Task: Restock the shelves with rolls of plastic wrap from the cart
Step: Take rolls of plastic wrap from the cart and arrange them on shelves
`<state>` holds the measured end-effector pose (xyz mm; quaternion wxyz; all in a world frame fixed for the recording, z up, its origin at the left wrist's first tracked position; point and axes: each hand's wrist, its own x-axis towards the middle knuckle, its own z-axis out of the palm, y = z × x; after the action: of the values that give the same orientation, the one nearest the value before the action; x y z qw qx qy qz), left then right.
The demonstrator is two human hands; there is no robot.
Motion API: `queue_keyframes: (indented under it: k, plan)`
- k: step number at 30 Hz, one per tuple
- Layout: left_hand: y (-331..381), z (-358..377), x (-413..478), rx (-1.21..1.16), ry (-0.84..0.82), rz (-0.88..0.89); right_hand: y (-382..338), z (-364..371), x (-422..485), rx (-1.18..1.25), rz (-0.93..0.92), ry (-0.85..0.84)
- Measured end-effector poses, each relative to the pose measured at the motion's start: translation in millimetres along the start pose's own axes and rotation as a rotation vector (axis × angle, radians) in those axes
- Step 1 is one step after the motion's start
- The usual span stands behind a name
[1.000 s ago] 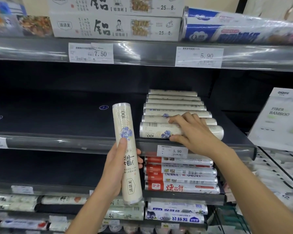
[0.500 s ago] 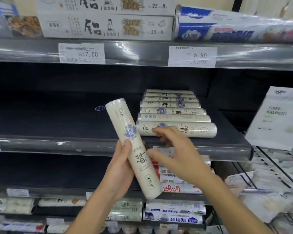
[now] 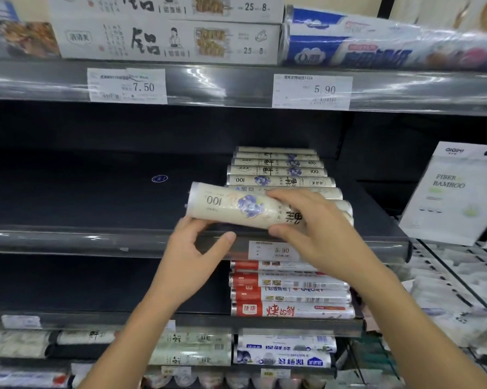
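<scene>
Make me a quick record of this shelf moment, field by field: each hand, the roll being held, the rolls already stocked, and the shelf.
right hand: grips the roll toward its right end, fingers over, thumb under
left hand: open, fingertips at the roll's lower left edge, thumb apart
roll: cream with a blue flower print, nearly level, at the front of the row; contact with the shelf unclear
row: matching rolls lying crosswise, one behind another
shelf: dark, row on its right part
tag: 5.90, on the front rail under the row
</scene>
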<state>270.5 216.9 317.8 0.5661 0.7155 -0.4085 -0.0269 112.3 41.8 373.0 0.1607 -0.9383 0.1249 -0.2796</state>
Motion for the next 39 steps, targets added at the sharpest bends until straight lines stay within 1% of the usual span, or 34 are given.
queue_keyframes:
  k: [2, 4, 7, 9, 13, 27, 33, 39]
  plan:
    - [-11, -10, 9, 0.330, 0.013, 0.135, 12, -4, 5, -0.041, 0.006, 0.008]
    - [-26, -15, 17, 0.590, -0.019, 0.193, 22, -3, 8, -0.077, 0.017, 0.000]
    - [-44, -14, 23, 0.786, -0.071, 0.171, 32, 6, 9, -0.147, -0.005, -0.023]
    - [-54, -11, 24, 0.876, -0.080, 0.199, 36, 12, 8, -0.192, -0.019, -0.018]
    - [-63, -9, 24, 0.898, -0.028, 0.243, 40, 17, 4, -0.242, -0.004, -0.030]
    - [-62, -8, 22, 0.897, -0.031, 0.232, 46, 21, 11, -0.297, 0.046, -0.114]
    - [-63, -8, 22, 0.911, -0.036, 0.222, 50, 24, 18, -0.300, 0.090, -0.186]
    - [-64, -9, 21, 0.905, -0.034, 0.250, 49, 36, 11, -0.355, 0.072, -0.098]
